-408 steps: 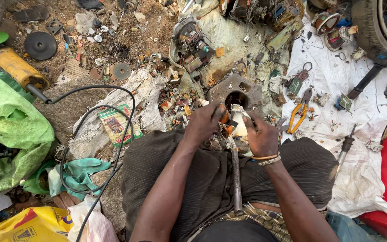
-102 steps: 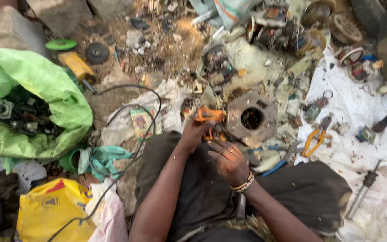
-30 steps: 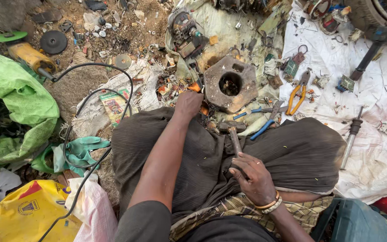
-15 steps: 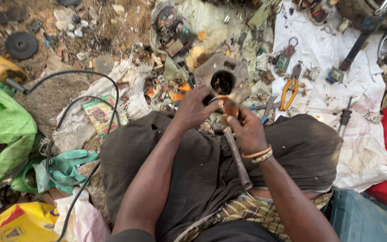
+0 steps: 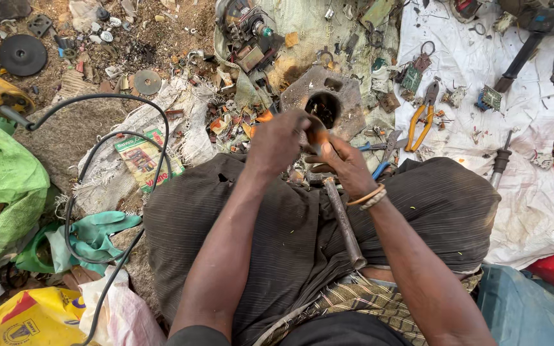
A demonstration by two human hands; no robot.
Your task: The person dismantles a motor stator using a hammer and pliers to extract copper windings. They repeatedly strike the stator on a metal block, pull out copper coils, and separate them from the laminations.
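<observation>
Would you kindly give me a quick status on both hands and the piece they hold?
Left hand and right hand together on small orange part. Hammer lying across lap. Holed metal block just beyond; nothing blocking.

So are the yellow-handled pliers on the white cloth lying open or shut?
Open: the yellow-handled pliers lie flat on the white cloth, handles splayed apart in a V. Neither hand touches them.

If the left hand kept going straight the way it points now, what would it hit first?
Probably the small orange piece pinched at its fingertips, against the right hand; beyond that, the metal plate with the round hole. Depth is unclear.
</observation>
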